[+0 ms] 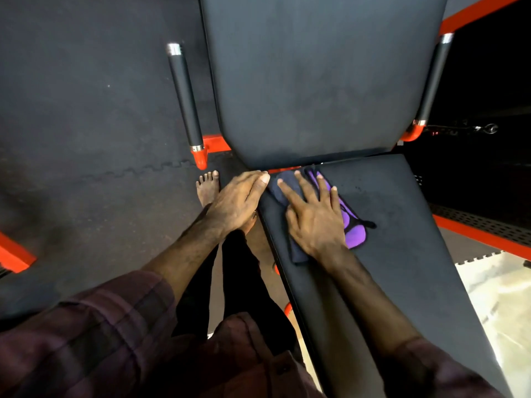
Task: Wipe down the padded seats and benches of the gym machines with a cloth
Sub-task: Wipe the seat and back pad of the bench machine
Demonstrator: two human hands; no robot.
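A black padded seat [396, 231] runs from the centre toward the lower right, with a black padded backrest [321, 81] rising behind it. A dark blue and purple cloth [355, 228] lies on the seat's far left corner. My right hand [314, 216] presses flat on the cloth with fingers spread and straight. My left hand [238, 202] rests on the seat's left edge beside the cloth, fingers straight and its thumb at the seat corner.
Two black grip handles with orange ends flank the backrest, the left handle [185, 101] and the right handle [431, 81]. Orange frame bars [477, 234] run at the right. My bare foot [208, 188] stands on the dark rubber floor mat [86, 139]. A pale floor patch [500, 311] shows lower right.
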